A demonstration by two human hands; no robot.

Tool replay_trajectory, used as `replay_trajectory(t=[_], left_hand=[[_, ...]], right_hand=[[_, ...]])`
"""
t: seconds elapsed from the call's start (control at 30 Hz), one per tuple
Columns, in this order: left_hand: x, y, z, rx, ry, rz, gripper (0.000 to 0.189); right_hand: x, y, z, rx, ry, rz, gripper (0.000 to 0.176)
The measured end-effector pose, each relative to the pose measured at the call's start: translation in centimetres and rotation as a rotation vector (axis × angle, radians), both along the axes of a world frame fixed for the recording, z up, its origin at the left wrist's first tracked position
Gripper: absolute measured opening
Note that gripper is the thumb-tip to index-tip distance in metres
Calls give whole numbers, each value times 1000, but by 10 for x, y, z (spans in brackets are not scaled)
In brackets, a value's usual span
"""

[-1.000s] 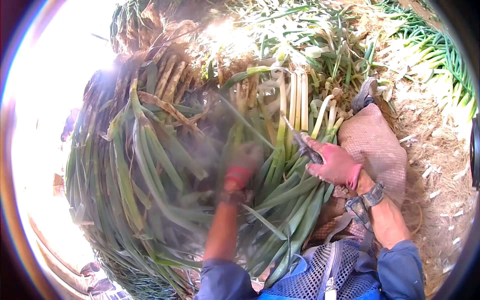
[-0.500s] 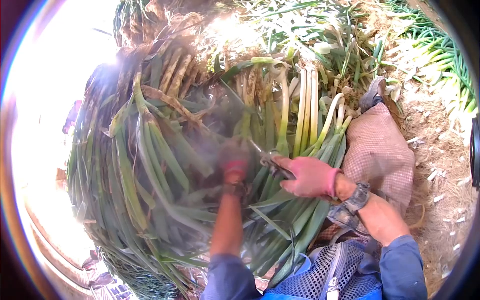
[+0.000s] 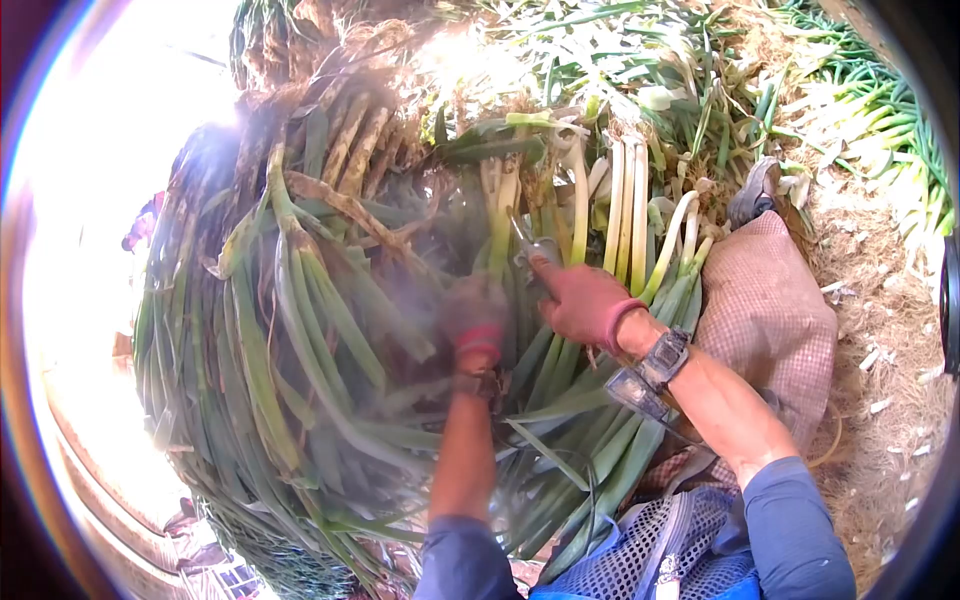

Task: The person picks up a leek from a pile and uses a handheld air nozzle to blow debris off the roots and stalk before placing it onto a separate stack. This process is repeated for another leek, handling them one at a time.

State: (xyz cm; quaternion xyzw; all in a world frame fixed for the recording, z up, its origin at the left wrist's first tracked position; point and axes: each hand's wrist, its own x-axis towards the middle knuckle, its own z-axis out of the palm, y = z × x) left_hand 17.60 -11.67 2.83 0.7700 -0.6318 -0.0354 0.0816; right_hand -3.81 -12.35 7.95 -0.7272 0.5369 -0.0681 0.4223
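Observation:
My left hand (image 3: 474, 315), in a pinkish-red glove and a little blurred, is closed around the green part of some large green onions (image 3: 503, 215) in the middle of the pile. Their pale ends point away from me. Just to its right, my right hand (image 3: 590, 305), gloved the same way, grips a short-bladed cutting tool (image 3: 535, 248). The blade points up and left, close beside those stalks. More white-stemmed onions (image 3: 625, 210) lie right of the tool. Long green leaves (image 3: 610, 460) run down below my wrists toward my lap.
A big heap of onions with dry outer leaves (image 3: 260, 330) fills the left. Peeled leaf scraps (image 3: 630, 70) lie at the back. My checked trouser leg (image 3: 765, 310) bounds the right side. Beyond it are straw-covered ground (image 3: 885, 400) and a row of cleaned onions (image 3: 890, 110).
My right hand has moved up and left with the cutting tool, whose blade now points more upward beside the stalks. My left hand stays almost in place on the onions.

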Motion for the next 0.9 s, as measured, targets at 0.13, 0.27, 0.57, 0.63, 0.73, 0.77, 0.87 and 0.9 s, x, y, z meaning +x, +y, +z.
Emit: replay_trajectory(t=[0.13, 0.27, 0.57, 0.63, 0.73, 0.77, 0.87, 0.9], left_hand=[[-10, -10, 8, 165, -139, -45, 50], [-18, -23, 6, 273, -132, 21, 60], [-20, -39, 6, 453, -24, 74, 60], [-15, -41, -5, 510, 61, 87, 59], [-14, -33, -12, 557, 105, -2, 58], [-15, -31, -11, 599, 136, 10, 57], [-16, -20, -9, 688, 148, 4, 59], [-16, -18, -7, 732, 126, -13, 62]], right_hand=[[-3, -40, 3, 4, 12, -25, 62], [-5, -86, -18, -106, -1, -138, 58], [-41, -60, -11, -43, -24, -143, 52], [-47, -43, -20, -16, -21, -109, 51], [-58, -7, -22, -79, -64, -13, 54], [-63, 5, -10, -82, -62, -15, 54], [-77, 41, 15, 9, 17, 158, 70], [-81, 46, 15, 6, 18, 158, 70]])
